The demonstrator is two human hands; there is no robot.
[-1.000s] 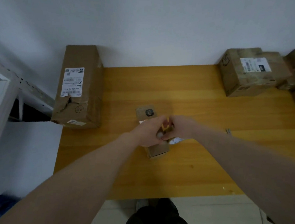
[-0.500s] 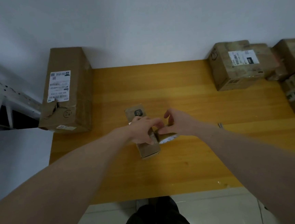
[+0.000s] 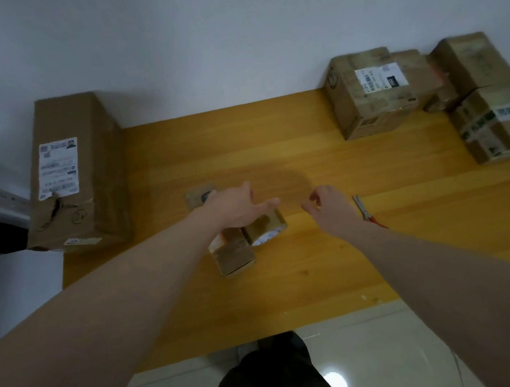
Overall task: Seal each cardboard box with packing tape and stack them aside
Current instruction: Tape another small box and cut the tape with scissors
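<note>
Box: the small box [image 3: 233, 250] lies mid-table [image 3: 306, 158], under our left hand [image 3: 233, 207].
Left: fingers flat, pressing.
Right: our right hand [image 3: 329, 207] hovers, loosely curled, empty.
Tape: the roll [image 3: 266, 228] touches the box; we should steady the box first.

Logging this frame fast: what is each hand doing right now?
Left hand: open, fingers straight, resting on the small box beside the tape roll.
Right hand: fingers loosely curled, holding nothing, above the table.
</note>
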